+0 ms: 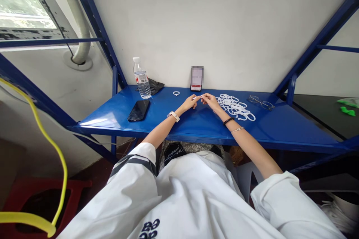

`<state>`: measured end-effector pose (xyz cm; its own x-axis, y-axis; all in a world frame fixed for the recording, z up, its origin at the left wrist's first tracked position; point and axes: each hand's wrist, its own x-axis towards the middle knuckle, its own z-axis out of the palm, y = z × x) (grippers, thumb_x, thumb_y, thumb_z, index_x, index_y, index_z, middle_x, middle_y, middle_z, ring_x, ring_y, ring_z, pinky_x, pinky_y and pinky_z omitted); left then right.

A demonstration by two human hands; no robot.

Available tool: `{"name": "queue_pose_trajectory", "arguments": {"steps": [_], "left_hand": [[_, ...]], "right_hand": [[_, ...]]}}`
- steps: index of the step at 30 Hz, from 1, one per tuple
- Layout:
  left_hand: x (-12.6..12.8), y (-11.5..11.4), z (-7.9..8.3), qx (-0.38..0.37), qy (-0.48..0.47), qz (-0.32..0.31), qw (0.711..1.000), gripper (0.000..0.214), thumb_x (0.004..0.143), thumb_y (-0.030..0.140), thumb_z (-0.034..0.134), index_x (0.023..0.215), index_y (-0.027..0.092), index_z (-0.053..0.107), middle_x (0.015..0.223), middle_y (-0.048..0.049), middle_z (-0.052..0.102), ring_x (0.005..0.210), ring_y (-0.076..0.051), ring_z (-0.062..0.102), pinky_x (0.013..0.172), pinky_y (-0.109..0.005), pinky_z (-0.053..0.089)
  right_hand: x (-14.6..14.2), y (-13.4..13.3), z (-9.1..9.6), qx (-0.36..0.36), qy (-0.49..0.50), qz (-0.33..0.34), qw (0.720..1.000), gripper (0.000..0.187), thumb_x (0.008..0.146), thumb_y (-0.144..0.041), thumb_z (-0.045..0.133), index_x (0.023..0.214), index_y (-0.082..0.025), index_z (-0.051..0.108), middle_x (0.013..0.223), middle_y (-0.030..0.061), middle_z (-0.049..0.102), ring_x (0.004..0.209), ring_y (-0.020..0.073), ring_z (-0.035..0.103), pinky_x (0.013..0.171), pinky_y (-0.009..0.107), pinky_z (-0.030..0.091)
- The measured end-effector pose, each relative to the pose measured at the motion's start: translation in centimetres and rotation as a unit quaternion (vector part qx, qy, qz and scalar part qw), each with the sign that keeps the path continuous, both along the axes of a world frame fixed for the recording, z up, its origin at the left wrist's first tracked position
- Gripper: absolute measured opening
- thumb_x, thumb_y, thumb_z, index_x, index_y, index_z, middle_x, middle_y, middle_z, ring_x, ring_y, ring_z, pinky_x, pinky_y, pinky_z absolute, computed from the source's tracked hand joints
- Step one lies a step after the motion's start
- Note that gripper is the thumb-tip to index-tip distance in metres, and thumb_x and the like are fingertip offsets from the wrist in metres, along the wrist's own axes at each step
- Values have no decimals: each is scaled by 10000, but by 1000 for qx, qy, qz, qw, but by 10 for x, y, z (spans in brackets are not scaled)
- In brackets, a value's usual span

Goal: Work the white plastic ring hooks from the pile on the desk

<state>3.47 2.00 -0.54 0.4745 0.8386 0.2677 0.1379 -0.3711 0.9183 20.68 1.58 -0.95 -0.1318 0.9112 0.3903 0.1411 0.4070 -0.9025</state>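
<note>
Over the middle of the blue tabletop, my left hand point(189, 104) and my right hand point(210, 101) meet at the fingertips. Both are closed in a pinch around a small white piece point(197, 98), mostly covered by the fingers; it looks like part of a white cord loop. Beside my right hand lies a tangled pile of white cord loops point(235, 106). One single white cord loop point(176, 93) rests apart, to the left of my left hand. Just beyond my fingers a phone with a lit screen point(196, 79) stands upright against the wall.
A dark phone point(138, 110) lies flat at the left, near a water bottle point(142, 79) and a black plastic bag point(155, 86). Eyeglasses point(260, 102) sit right of the pile. Blue frame posts point(297, 41) border the table point(297, 127). A yellow hose point(53, 145) hangs at left.
</note>
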Motion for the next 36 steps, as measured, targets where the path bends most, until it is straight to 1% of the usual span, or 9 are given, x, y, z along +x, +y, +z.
{"name": "queue_pose_trajectory", "arguments": {"steps": [4,9,14,18,21,24,30,33,36], "left_hand": [[-1,1,-2,8,10,-2,1000,375,861,545,532,869,184,432,502,67,497,439,-76,463,515,-202,372],[-1,0,-2,38,12,-12,999,431,796,549,614,937,177,446,490,88,479,443,-76,461,504,-193,345],[-2,-1,-2,55,14,-8,998,481,768,549,639,997,165,463,489,90,483,440,-78,454,496,-194,335],[-2,-4,1,49,27,-2,998,469,775,550,630,993,160,489,487,85,482,439,-79,453,506,-202,339],[-2,-6,3,45,34,1,998,470,778,578,614,953,153,512,484,73,486,442,-83,461,509,-207,343],[-2,-4,3,39,36,-4,999,475,796,606,574,918,149,528,483,59,496,445,-88,471,513,-209,352],[-1,2,-1,17,13,-11,1000,492,899,616,363,801,157,508,485,23,512,443,-97,484,524,-221,368],[-1,2,0,9,8,-15,1000,538,914,624,297,764,155,515,478,7,517,446,-108,493,528,-230,373],[-1,2,0,6,4,-14,1000,540,914,622,297,771,154,524,475,2,522,444,-112,492,528,-233,374]], "right_hand": [[0,0,0,9,3,1,1000,416,719,-592,673,807,-188,626,672,18,625,614,146,562,609,288,488],[0,0,1,14,0,-13,1000,432,707,-589,676,869,-190,643,704,27,644,602,150,565,598,298,501],[1,0,2,34,-8,0,999,401,739,-544,653,927,-190,659,709,21,636,621,150,570,614,295,503],[1,1,2,40,-16,-12,999,388,738,-546,646,893,-190,651,738,31,645,609,148,558,620,304,503],[1,1,3,43,-19,-20,999,389,731,-556,653,870,-193,646,763,35,654,599,144,549,618,307,504],[1,-1,4,40,-19,-18,999,404,734,-575,648,871,-196,639,736,29,641,616,151,555,620,305,498],[-2,-5,6,27,-6,1,1000,450,758,-627,611,879,-194,634,688,24,625,620,151,553,590,283,465],[-2,-6,6,16,-1,-1,1000,485,751,-669,594,845,-194,629,676,21,625,602,148,545,576,279,455],[-3,-6,6,7,-2,-6,1000,510,738,-705,582,772,-197,606,680,22,623,602,147,541,588,282,454]]}}
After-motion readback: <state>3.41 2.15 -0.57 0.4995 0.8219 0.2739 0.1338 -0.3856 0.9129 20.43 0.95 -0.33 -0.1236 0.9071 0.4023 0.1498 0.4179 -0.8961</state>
